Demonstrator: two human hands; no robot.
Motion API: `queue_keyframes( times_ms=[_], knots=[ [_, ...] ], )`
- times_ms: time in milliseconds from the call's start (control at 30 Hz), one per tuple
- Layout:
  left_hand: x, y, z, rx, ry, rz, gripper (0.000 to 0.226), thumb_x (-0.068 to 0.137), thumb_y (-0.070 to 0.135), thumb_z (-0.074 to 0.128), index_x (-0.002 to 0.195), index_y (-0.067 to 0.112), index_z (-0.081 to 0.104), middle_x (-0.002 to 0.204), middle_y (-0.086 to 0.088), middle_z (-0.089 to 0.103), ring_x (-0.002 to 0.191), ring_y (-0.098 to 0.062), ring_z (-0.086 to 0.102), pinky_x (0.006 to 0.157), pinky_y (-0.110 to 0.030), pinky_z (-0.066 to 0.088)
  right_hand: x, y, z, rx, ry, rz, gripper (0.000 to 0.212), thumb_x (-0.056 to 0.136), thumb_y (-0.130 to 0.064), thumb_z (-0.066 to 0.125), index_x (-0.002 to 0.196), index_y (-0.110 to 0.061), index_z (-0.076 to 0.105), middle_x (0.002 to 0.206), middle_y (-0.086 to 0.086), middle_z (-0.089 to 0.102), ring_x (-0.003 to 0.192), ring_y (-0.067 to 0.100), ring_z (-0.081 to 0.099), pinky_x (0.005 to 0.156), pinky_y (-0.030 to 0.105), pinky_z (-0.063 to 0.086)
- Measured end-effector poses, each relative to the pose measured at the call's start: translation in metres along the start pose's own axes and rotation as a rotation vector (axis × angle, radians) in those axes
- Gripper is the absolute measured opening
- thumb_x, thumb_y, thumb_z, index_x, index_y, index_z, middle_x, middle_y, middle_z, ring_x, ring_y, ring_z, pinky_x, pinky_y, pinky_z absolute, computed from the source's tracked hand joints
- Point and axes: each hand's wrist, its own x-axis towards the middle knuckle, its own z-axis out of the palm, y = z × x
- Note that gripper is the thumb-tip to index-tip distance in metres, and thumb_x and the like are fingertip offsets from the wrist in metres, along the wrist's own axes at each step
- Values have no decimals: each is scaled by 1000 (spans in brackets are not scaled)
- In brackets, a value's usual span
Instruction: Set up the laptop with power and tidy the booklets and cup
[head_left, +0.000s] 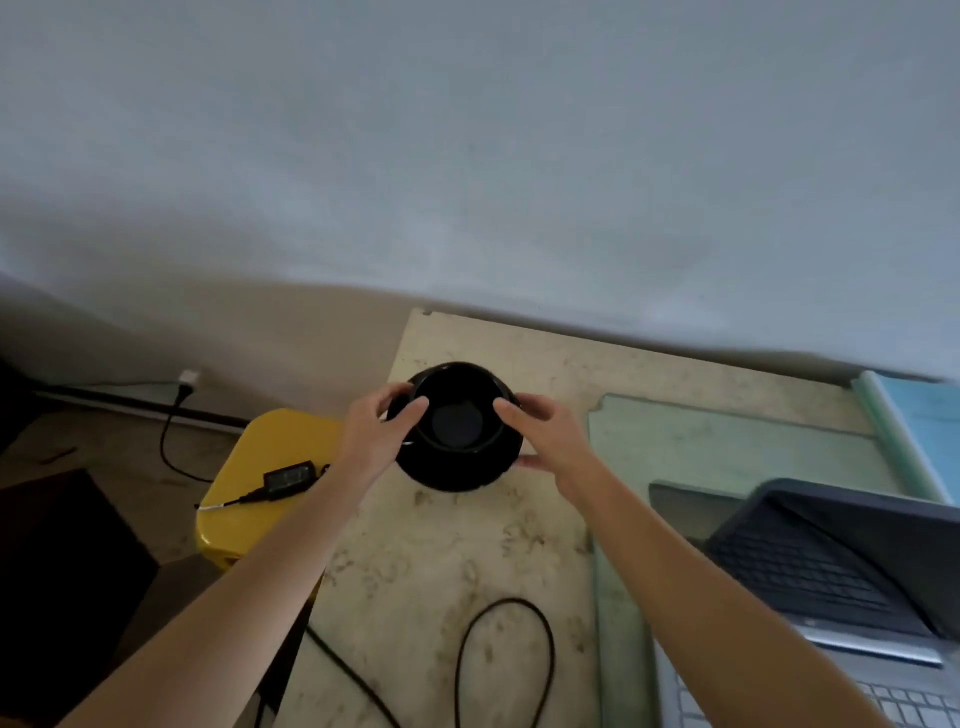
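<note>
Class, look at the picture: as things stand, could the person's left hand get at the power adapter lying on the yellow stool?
Probably yes. The power adapter lies uncovered on the yellow stool, just beside the left forearm, but the left hand would first have to let go of the black cup.

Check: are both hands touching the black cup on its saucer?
Touching. The head view shows left hand fingers on the black cup rim, and right hand fingers against its other side, thumb by the black saucer.

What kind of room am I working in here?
Probably a home desk or study corner: an open grey laptop sits on a worn beige tabletop, a black power adapter lies on a yellow stool, and both hands hold a black cup and saucer.
</note>
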Motion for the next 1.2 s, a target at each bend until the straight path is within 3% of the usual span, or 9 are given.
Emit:
queue_keyframes(
  times_ms=[133, 267, 433, 600, 733, 900, 1067, 1200],
  knots=[
    [60, -3, -9, -19, 20, -42, 41, 90, 35, 59, 126, 16, 54, 133, -8, 56, 122, -27, 54, 102, -48, 45, 53, -11, 13, 15, 1, -19, 28, 77, -43, 73, 99, -26, 66, 97, -14, 67, 84, -1, 63, 54, 20, 56],
    [106, -7, -8, -31, 48, -25, 38, 88, 36, 60, 122, 19, 57, 131, -9, 59, 119, -29, 56, 97, -53, 48, 91, -20, 20, 17, 22, -21, 34, 80, -42, 71, 107, -21, 67, 98, -10, 68, 87, 2, 62, 50, 19, 54],
    [134, -11, 2, -72, 57, -41, 31, 86, 36, 62, 114, 23, 61, 125, -7, 62, 116, -27, 58, 94, -53, 50, 118, -26, 13, -27, 2, 7, 35, 81, -44, 68, 108, -21, 69, 105, -5, 69, 94, 7, 63, 54, 22, 52],
    [144, -12, 14, -77, 125, -50, 31, 85, 38, 63, 112, 23, 63, 118, -5, 67, 108, -25, 63, 90, -51, 53, 132, -29, 8, -60, -4, -5, 28, 83, -42, 68, 102, -22, 70, 97, -8, 68, 90, 6, 62, 61, 27, 51],
    [148, -10, 18, -65, 138, -38, 30, 84, 38, 62, 110, 23, 64, 116, -4, 68, 108, -24, 64, 92, -49, 53, 139, -28, 5, -57, 22, 9, 33, 82, -42, 68, 107, -21, 69, 108, -4, 68, 96, 8, 61, 80, 38, 55],
    [149, -9, 20, -26, 125, -11, 26, 87, 40, 58, 108, 26, 63, 110, -1, 66, 106, -23, 63, 91, -48, 53, 138, -27, 10, -22, 79, -4, 32, 82, -41, 68, 103, -18, 71, 107, 1, 70, 86, 8, 63, 73, 34, 56],
    [139, -9, 21, 15, 97, 24, 38, 94, 38, 48, 126, 20, 56, 126, -2, 61, 119, -24, 56, 100, -41, 45, 130, -31, 13, -19, 85, 23, 62, 84, -42, 67, 136, -13, 48, 137, 2, 52, 121, 22, 52, 94, 41, 49],
    [112, -1, 18, 150, 154, 103, 54, 96, 40, 42, 144, 18, 35, 151, -2, 36, 139, -18, 31, 110, -33, 26, 110, -37, 11, -67, 131, -50, 66, 86, -45, 61, 141, -15, 41, 145, 3, 44, 130, 21, 43, 104, 38, 38]
  ],
)
